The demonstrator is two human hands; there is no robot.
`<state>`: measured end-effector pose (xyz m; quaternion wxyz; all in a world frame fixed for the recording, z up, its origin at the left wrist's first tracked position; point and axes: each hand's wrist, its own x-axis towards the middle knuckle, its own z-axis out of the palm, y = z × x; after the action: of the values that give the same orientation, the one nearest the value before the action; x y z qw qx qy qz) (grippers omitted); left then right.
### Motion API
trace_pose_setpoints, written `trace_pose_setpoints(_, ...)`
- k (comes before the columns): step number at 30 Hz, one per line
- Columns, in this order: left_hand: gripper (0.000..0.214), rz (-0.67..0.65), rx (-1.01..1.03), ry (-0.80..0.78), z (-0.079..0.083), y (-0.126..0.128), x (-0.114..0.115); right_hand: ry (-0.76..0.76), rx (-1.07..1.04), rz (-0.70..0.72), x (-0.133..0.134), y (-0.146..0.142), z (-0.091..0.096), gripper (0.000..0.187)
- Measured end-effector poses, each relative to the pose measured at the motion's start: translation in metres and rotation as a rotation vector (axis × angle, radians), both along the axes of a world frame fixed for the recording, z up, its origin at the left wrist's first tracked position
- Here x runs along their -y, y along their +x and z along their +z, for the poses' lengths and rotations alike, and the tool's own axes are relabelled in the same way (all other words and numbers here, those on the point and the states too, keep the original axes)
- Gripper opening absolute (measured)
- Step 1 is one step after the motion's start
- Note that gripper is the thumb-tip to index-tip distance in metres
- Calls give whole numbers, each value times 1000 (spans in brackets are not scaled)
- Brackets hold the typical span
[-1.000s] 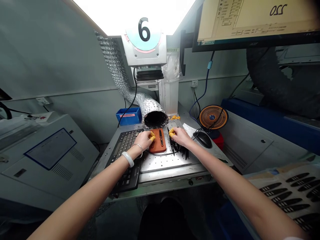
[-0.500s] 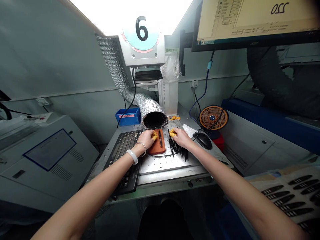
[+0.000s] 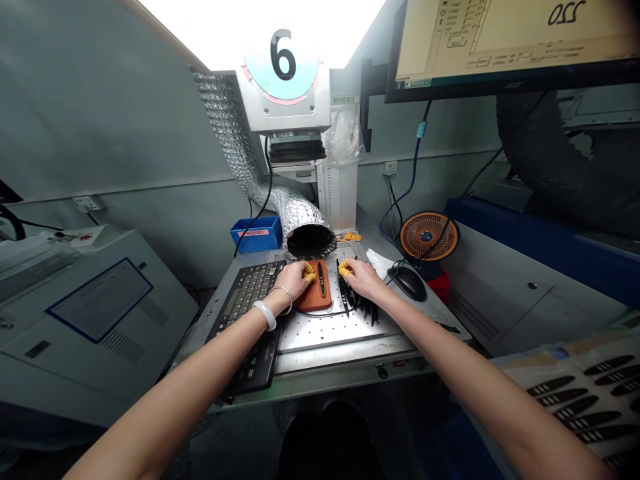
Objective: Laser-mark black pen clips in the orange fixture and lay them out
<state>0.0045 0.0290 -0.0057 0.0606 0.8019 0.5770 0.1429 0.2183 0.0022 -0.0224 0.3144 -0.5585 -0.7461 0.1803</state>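
1. The left hand [image 3: 295, 280] is curled, with the fingers close together. Its yellow finger cots [image 3: 309, 272] are at the left edge of an orange rectangular holder [image 3: 310, 300]. I cannot tell if they pinch something.
2. The right hand [image 3: 361, 280] is curled also. Its yellow fingertips [image 3: 345, 268] are just beside the holder's right edge, above a pile of slim black knives [image 3: 356, 299]. I cannot tell if it pinches one.
3. One slim black knife [image 3: 321, 279] lies lengthwise in the holder.
4. The holder sits near the back edge of a perforated steel plate [image 3: 325, 331] on the grey metal counter [image 3: 430, 313].
5. A black keyboard [image 3: 250, 313] lies left of the plate, and a black computer mouse [image 3: 407, 283] lies right of it.
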Motion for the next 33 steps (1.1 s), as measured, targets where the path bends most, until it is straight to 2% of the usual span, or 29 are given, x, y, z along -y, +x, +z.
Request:
trace_pose_setpoints(8,16,-108,-97,60,6,15,4,1,58,-11,2,-7,4,12)
trace_pose_setpoints(15,18,-159,-198,117,6,25,-4,14,154,-10,-1,-13,5,12)
trace_pose_setpoints(20,17,-153,-204,157,20,11,-4,40,261,15,-7,-25,5,13)
trace_pose_setpoints(25,16,-145,-192,159,33,-11,8,9,383,32,-15,-42,5,14)
trace_pose_setpoints(33,16,-135,-153,138,35,-32,24,8,489,33,-22,-50,4,17)
